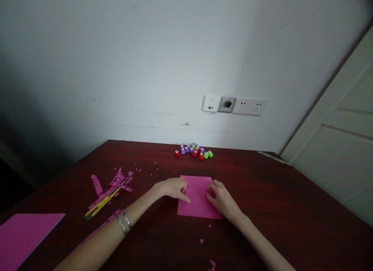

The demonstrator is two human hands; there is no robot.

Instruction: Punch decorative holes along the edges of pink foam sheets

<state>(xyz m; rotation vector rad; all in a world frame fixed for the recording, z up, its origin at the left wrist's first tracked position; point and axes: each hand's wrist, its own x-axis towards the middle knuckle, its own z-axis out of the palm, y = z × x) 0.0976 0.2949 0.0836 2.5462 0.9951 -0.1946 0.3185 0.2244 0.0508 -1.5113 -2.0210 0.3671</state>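
A pink sheet of paper (199, 210) lies flat on the dark red table in front of me. My left hand (174, 188) rests on its left edge, thumb stretched out over the sheet and apart from the fingers. Over the right edge, my right hand (220, 201) has thumb and forefinger brought together in a pinch; whatever is between the fingertips is too small to make out. Two silvery bracelets (124, 221) circle my left wrist.
Pink punched paper strips (118, 181) and a yellow cutter knife (101, 206) lie left. A larger pink sheet (26, 234) is at the near left. Small craft punches (192, 149) in several colours stand by the wall. Paper bits (201, 241) dot the table's front.
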